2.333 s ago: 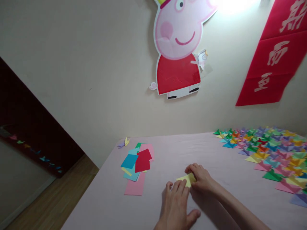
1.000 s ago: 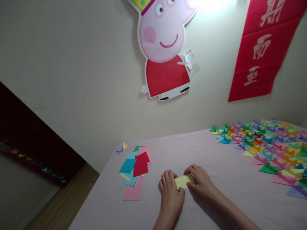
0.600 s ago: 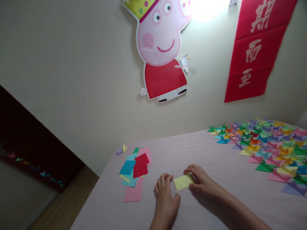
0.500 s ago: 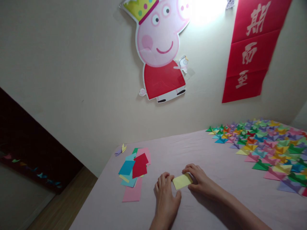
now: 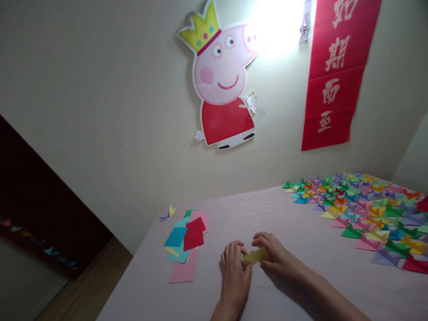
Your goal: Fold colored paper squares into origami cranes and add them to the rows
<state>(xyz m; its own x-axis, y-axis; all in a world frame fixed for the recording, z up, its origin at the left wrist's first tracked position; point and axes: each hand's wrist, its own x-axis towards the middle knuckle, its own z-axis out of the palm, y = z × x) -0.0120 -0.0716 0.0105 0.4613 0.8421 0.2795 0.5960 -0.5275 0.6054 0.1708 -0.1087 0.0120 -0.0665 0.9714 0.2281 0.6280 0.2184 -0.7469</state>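
Yellow paper [image 5: 254, 256] was held between left hand [image 5: 233, 265] and right hand [image 5: 276, 254], just above or on the pale pink table [image 5: 150, 281]; contact with the cloth could not be made out. Long axis was laid crosswise, left to right, slightly slanted: left end pointed a bit toward the person, right end a bit toward the wall [image 5: 133, 67]. Its face was shaded. Left end was pinched between left thumb and fingers; right end was clamped in right hand, fingers curled over the far side, thumb at the near side. Hands were set apart, bridged by the paper. To the left, loose sheets [image 5: 194, 234] were piled overlapping, red and blue uppermost, pink jutting nearest. Behind these, a yellow figure [image 5: 171, 210] and a purple figure [image 5: 164, 217] were placed by the far corner. To the right, multicolored folded figures [image 5: 368, 214] were packed close together. On the wall, a crowned pig [image 5: 227, 120] was mounted and a red banner [image 5: 312, 129] was hung; its pale characters were read downward as 如, 期, 而, 至, the first cut by the view's top edge.
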